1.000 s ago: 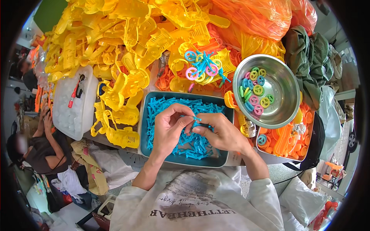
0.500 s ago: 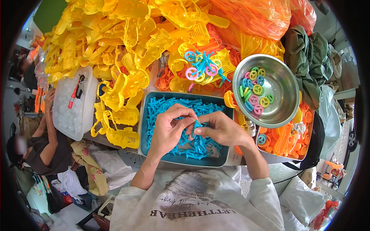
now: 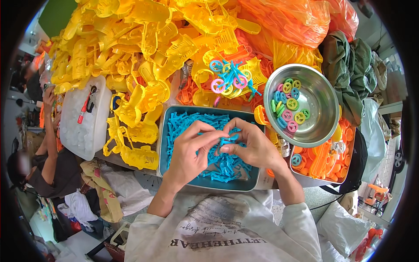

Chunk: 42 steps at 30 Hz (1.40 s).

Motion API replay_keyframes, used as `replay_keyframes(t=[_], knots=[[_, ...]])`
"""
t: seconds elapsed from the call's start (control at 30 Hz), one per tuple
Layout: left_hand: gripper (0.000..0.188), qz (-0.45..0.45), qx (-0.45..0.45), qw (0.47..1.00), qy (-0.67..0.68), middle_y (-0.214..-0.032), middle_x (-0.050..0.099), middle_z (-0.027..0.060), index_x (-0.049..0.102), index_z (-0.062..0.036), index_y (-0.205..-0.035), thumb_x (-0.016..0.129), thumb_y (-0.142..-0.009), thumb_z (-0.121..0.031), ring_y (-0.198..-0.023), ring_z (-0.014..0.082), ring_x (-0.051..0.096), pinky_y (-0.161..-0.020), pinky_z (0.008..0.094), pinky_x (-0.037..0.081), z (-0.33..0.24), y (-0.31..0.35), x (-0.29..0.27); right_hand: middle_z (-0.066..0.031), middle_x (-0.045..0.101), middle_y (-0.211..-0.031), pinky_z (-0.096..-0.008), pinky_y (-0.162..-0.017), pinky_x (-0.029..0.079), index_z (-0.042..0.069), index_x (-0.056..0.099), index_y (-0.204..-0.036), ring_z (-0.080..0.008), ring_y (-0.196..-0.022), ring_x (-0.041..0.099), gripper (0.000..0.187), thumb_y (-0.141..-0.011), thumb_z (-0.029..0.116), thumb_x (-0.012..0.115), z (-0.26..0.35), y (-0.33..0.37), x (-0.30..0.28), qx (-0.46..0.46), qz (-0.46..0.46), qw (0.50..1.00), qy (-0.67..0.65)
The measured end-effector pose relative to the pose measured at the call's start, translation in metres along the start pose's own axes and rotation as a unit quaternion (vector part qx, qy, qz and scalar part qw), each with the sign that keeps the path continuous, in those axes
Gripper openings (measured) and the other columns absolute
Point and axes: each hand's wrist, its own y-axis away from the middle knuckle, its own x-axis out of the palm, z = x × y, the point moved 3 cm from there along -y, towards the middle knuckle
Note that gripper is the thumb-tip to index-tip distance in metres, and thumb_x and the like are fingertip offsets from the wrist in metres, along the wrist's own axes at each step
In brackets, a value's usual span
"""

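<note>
My left hand (image 3: 192, 150) and my right hand (image 3: 255, 144) meet over a dark teal tray (image 3: 164, 148) filled with small blue plastic pieces (image 3: 183, 120). Between thumb and fingers of my right hand is a blue plastic piece (image 3: 228, 139). My left fingers are pinched together at its near-left side, partly covering it. Beyond the tray lies a cluster of blue pieces with coloured rings (image 3: 231, 78). To the right, a steel bowl (image 3: 321, 105) contains several small pink, yellow, green and blue wheel-like rings (image 3: 292, 104).
Yellow plastic shells (image 3: 126, 43) are heaped across the back left. A white bin (image 3: 83, 131) with a red-handled tool stands left. Right of the tray, an orange-filled tray (image 3: 323, 161) sits partly under the bowl. Orange plastic bags (image 3: 288, 22) lie behind. Another person (image 3: 43, 161) is at the left.
My right index finger has lifted and the blue piece between my hands has turned to lie more level. The other person's hand at the left has shifted upward.
</note>
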Motion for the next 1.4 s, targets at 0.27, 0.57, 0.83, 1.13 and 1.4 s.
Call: replay_keyframes(t=[0.27,0.57,0.83,1.13,1.4], knots=[[0.032,0.062,0.010,0.998,0.029,-0.094,0.061,0.0069,0.070,-0.0035,-0.104,0.070,-0.074,0.008,-0.081,0.0159,0.066,-0.064,0.0269,0.053,-0.001,0.001,-0.006,-0.0066,0.059,-0.106,-0.0297,-0.081,0.051,0.001,0.038,-0.131,-0.0099,-0.093,0.061,0.058,-0.085,0.008,0.073,0.009,0.003,-0.001,-0.011,0.054,0.998,-0.024],[0.019,-0.102,-0.060,0.977,0.179,-0.097,0.062,0.0073,0.068,0.0028,-0.104,0.070,-0.084,0.001,-0.084,0.0103,0.061,-0.070,0.0217,0.050,0.021,0.015,-0.011,-0.0126,0.059,-0.109,-0.0249,-0.066,0.054,0.005,0.020,-0.139,-0.0173,-0.085,0.066,0.077,-0.084,0.011,0.073,0.010,0.006,0.009,-0.109,-0.094,0.989,-0.041],[0.015,-0.162,-0.105,0.960,0.200,-0.096,0.060,0.0087,0.068,0.0041,-0.102,0.065,-0.089,-0.002,-0.086,0.0131,0.061,-0.073,0.0240,0.052,0.006,0.013,0.014,-0.0085,0.070,-0.080,-0.0254,-0.062,0.054,-0.002,0.068,-0.100,-0.0119,-0.072,0.066,0.015,-0.090,0.007,0.065,0.013,0.008,0.018,-0.121,-0.156,0.971,0.138],[0.041,0.011,-0.108,0.983,0.148,-0.122,0.054,0.0124,0.065,-0.0036,-0.118,0.070,-0.086,-0.030,-0.117,0.0220,0.052,-0.093,0.0326,0.045,0.021,-0.012,-0.014,-0.0149,0.064,-0.075,-0.0339,-0.057,0.050,-0.004,0.066,-0.098,-0.0252,-0.061,0.062,0.016,-0.083,-0.007,0.060,0.004,0.005,0.011,-0.199,-0.151,0.951,0.185],[0.066,0.151,-0.223,0.846,0.461,-0.132,0.055,0.0162,0.053,0.0035,-0.131,0.068,-0.086,-0.041,-0.116,0.0254,0.058,-0.096,0.0439,0.051,0.033,-0.003,0.009,-0.0153,0.066,-0.078,-0.0294,-0.057,0.052,-0.006,0.066,-0.093,-0.0209,-0.066,0.066,0.017,-0.082,-0.012,0.054,0.005,0.004,0.013,-0.221,-0.159,0.943,0.191]])
